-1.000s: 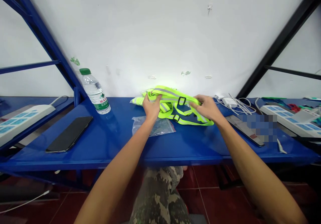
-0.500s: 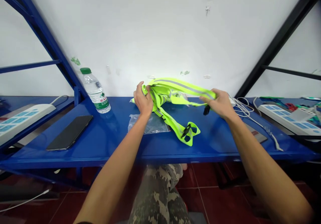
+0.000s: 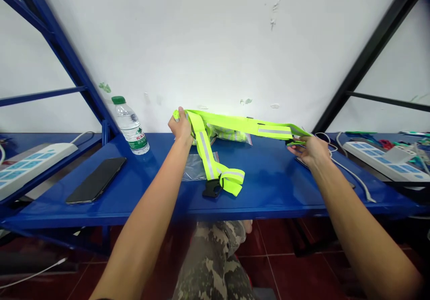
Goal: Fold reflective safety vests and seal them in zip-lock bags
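A neon-yellow reflective strap vest [image 3: 235, 124] is stretched out above the blue shelf [image 3: 268, 188]. My left hand [image 3: 181, 127] is closed on its left end. My right hand [image 3: 311, 150] pinches its right end near a black buckle. A band with a grey reflective stripe hangs from the left end down to the shelf, where it loops beside a black buckle [image 3: 211, 188]. A clear plastic bag [image 3: 195, 169] lies on the shelf under the strap. A packed yellow item [image 3: 228, 135] lies behind it by the wall.
A water bottle [image 3: 130, 125] with a green cap stands at the left by the blue upright. A black phone [image 3: 97, 180] lies left of it. White power strips sit at far left [image 3: 30, 165] and far right [image 3: 379, 156], with white cables [image 3: 349, 170] near my right hand.
My hands have moved apart, pulling the bundled vest out into a long band. The hanging loop has shifted left toward the shelf's front edge.
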Motion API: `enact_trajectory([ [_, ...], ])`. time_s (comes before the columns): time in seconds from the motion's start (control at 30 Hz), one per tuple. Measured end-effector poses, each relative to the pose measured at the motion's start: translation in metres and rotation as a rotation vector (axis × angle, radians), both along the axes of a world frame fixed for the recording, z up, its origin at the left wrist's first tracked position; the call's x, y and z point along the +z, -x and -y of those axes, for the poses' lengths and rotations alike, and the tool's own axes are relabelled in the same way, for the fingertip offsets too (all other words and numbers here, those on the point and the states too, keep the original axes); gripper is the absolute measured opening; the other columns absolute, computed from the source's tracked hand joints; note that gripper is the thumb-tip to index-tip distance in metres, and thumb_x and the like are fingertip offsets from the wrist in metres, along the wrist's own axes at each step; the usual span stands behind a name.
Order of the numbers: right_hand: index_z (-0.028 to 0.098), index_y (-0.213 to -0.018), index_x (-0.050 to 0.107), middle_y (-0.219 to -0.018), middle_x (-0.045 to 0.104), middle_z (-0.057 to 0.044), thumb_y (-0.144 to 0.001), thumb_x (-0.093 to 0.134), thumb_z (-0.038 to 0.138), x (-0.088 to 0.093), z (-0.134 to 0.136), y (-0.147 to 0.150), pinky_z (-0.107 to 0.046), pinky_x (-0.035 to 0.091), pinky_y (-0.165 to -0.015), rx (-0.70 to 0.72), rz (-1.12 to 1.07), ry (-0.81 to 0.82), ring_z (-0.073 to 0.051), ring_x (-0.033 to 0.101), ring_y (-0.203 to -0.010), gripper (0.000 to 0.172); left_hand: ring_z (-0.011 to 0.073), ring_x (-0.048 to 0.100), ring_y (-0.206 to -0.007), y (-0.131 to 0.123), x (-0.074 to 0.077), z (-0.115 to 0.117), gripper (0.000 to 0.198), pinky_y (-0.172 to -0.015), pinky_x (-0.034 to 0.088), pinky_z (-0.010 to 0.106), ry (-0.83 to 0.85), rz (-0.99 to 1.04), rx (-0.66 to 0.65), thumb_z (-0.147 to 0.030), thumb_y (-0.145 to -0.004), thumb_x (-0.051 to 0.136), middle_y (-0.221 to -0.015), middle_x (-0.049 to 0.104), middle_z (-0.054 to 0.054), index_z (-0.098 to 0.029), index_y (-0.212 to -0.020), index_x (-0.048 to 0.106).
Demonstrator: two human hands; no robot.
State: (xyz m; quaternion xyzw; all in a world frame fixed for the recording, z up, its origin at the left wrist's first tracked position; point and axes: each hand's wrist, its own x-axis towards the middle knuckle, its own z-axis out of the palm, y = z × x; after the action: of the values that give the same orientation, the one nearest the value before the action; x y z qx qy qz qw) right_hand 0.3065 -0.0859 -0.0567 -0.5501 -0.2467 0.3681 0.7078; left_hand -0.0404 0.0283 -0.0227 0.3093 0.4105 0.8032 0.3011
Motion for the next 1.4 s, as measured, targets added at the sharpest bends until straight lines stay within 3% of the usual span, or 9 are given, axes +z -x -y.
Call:
enact_trajectory([
  [0.1, 0.023, -0.097, 0.054, -0.097, 0.068, -0.006, -0.06, 0.072, 0.007, 0.008, 0.006, 0.012, -0.04, 0.061, -0.07, 0.166, 0.02, 0.06, -0.021, 0.07, -0.08, 0.044, 0.0099, 0.058, -0.062, -0.012, 0.011, 0.003, 0.043, -0.056, 0.046, 0.019, -0.042, 0.039, -0.099, -0.055, -0.072, 0.072, -0.065, 0.056, -0.003, -0.018, -0.071, 0.052],
  [0.23, 0.025, -0.112, 0.059, -0.124, 0.062, -0.012, -0.064, 0.082, 0.031, 0.03, 0.021, 0.064, -0.041, 0.053, -0.095, 0.181, 0.415, -0.109, -0.026, 0.058, -0.121, 0.054, 0.0099, 0.059, -0.06, -0.044, 0.026, 0.021, 0.043, -0.059, 0.05, 0.022, -0.068, 0.044, -0.315, -0.051, -0.066, 0.08, -0.065, 0.059, -0.002, -0.017, -0.074, 0.054],
  [0.37, 0.019, -0.119, 0.058, -0.117, 0.066, -0.013, -0.069, 0.076, 0.037, 0.04, 0.023, 0.128, -0.042, 0.056, -0.086, 0.58, 0.583, -0.176, -0.025, 0.065, -0.101, 0.056, 0.0125, 0.063, -0.064, -0.079, 0.038, 0.044, 0.043, -0.066, 0.055, 0.026, -0.086, -0.061, -0.571, -0.05, -0.066, 0.081, -0.068, 0.063, 0.001, -0.016, -0.081, 0.058],
  [0.47, 0.019, -0.103, 0.06, -0.098, 0.068, -0.006, -0.06, 0.072, 0.022, 0.037, 0.01, 0.148, -0.034, 0.055, -0.072, 0.457, 0.649, -0.213, -0.021, 0.064, -0.084, 0.044, 0.0176, 0.068, -0.078, -0.085, 0.046, 0.05, 0.048, -0.076, 0.056, 0.032, -0.136, -0.185, -0.633, -0.052, -0.068, 0.079, -0.082, 0.068, 0.006, -0.018, -0.095, 0.06],
  [0.77, 0.02, -0.077, 0.056, -0.048, 0.033, 0.01, -0.059, 0.064, 0.021, 0.074, 0.024, 0.083, -0.02, 0.015, -0.033, 0.684, 0.118, -0.178, -0.004, 0.016, -0.037, 0.02, 0.0423, 0.02, -0.146, -0.025, 0.04, 0.023, 0.124, -0.117, 0.013, 0.06, -0.152, -1.237, -0.357, -0.061, -0.059, 0.081, -0.158, 0.029, 0.017, -0.027, -0.155, 0.01],
  [0.93, 0.021, -0.09, 0.06, -0.055, 0.049, 0.007, -0.054, 0.076, 0.014, 0.089, 0.028, 0.052, -0.02, 0.026, -0.04, 0.365, 0.124, -0.365, -0.005, 0.029, -0.043, 0.04, 0.0374, 0.047, -0.131, -0.005, 0.017, 0.025, 0.107, -0.111, 0.011, 0.069, 0.112, -1.616, -0.209, -0.046, -0.077, 0.07, -0.131, 0.062, 0.015, -0.026, -0.156, 0.0],
  [1.13, 0.021, -0.08, 0.061, -0.065, 0.061, 0.001, -0.056, 0.078, 0.018, 0.064, 0.007, 0.033, -0.024, 0.033, -0.042, 0.113, 0.198, -0.348, -0.008, 0.041, -0.047, 0.03, 0.0353, 0.055, -0.118, -0.003, 0.02, 0.024, 0.063, -0.104, 0.036, 0.051, 0.133, -1.381, -0.011, -0.037, -0.087, 0.055, -0.109, 0.069, 0.016, -0.018, -0.145, 0.036],
  [1.3, 0.019, -0.08, 0.068, -0.083, 0.069, -0.008, -0.062, 0.08, 0.034, 0.05, 0.003, 0.056, -0.033, 0.051, -0.061, 0.213, 0.723, -0.119, -0.02, 0.061, -0.073, 0.026, 0.0348, 0.053, -0.121, -0.011, 0.039, 0.022, 0.067, -0.107, 0.035, 0.052, -0.201, -1.071, -0.273, -0.017, -0.073, 0.061, -0.125, 0.059, 0.015, -0.02, -0.138, 0.044],
  [1.4, 0.02, -0.088, 0.071, -0.101, 0.071, -0.011, -0.07, 0.075, 0.044, 0.052, 0.013, 0.095, -0.04, 0.054, -0.08, 0.287, 0.847, -0.263, -0.025, 0.064, -0.095, 0.03, 0.0334, 0.055, -0.119, -0.021, 0.049, 0.023, 0.065, -0.106, 0.036, 0.056, -0.275, -0.867, -0.432, -0.008, -0.068, 0.058, -0.131, 0.054, 0.013, -0.022, -0.131, 0.05],
])
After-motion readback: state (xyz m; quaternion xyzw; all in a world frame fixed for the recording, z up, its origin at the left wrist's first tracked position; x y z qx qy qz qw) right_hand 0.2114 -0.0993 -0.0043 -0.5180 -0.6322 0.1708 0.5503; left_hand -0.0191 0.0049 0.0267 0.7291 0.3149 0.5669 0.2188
